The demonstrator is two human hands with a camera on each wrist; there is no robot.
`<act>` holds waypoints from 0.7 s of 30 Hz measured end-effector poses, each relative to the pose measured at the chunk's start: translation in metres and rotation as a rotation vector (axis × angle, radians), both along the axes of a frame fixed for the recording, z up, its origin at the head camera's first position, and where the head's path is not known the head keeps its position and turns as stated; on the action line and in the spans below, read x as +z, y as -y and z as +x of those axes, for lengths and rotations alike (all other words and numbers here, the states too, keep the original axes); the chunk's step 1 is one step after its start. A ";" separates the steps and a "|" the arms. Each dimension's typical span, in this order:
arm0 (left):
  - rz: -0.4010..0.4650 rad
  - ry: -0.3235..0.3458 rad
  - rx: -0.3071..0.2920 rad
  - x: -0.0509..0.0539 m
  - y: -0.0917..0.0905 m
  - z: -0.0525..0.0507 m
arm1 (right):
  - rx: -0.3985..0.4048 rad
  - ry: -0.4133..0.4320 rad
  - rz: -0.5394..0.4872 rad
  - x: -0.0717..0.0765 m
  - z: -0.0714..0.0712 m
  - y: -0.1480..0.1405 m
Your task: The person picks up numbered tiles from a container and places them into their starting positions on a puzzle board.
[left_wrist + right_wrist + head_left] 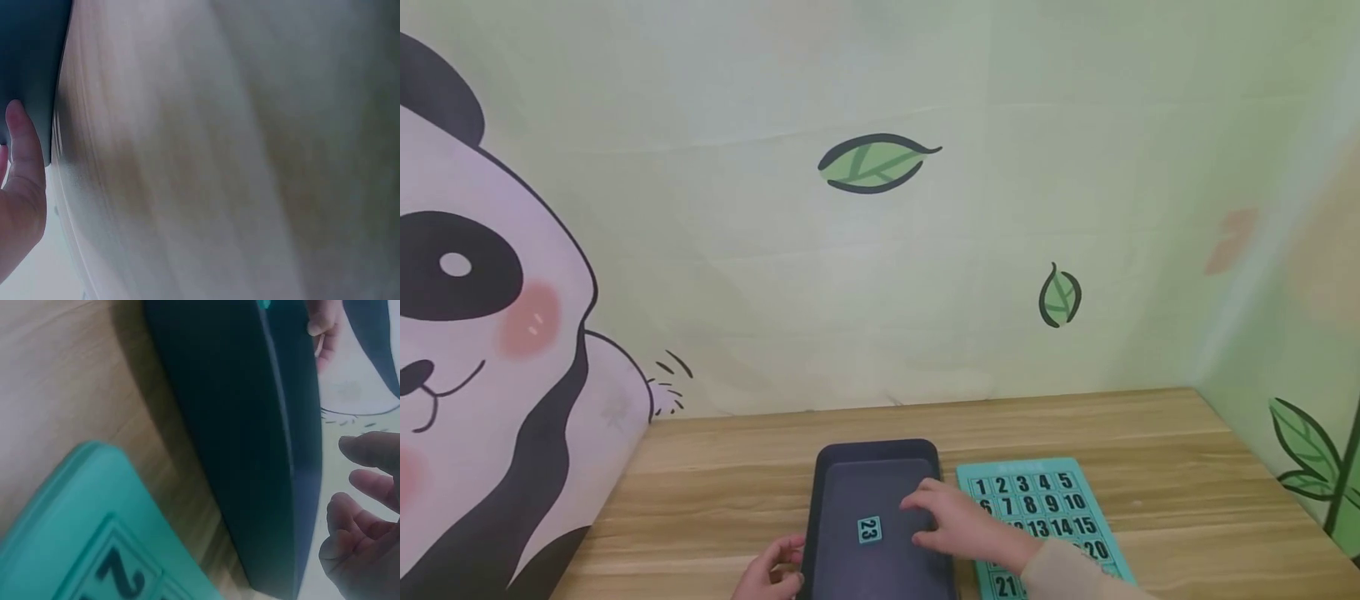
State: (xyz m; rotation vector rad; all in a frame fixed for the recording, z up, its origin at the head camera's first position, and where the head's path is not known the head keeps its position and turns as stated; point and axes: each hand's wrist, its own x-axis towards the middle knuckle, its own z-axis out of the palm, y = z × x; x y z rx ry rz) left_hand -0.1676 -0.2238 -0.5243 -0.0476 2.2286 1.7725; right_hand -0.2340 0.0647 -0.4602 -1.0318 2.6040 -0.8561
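A dark shallow tray [887, 477] lies on the wooden table. Inside it, a small teal tile [869, 530] marked 23 lies turned sideways. My right hand [958, 523] hovers over the tray's right side, fingers apart and slightly bent, with nothing between them. The left hand [771, 571] is at the tray's left edge, its fingers against the outer wall; the left wrist view shows one extended finger [25, 147] there. To the right lies a teal number board [1018, 470], partly hidden by the right forearm. In the right wrist view, the board's corner [94, 465] is close.
The wooden table [722, 467] extends around the tray and board. Behind it hangs a pale green backdrop [737, 250] with printed leaves and a large panda [550, 400] at the left.
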 end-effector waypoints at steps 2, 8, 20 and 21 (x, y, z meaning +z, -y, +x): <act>-0.001 0.013 0.008 -0.001 0.001 0.000 | 0.008 0.006 0.004 -0.004 -0.001 0.007; -0.002 0.033 0.016 -0.002 0.002 0.000 | 0.025 -0.006 0.086 -0.017 -0.006 0.022; 0.006 0.030 0.018 -0.002 0.002 0.000 | 0.089 -0.109 0.245 -0.033 -0.010 0.043; 0.007 0.026 0.017 -0.002 0.002 0.000 | 0.090 -0.116 0.246 -0.035 -0.010 0.044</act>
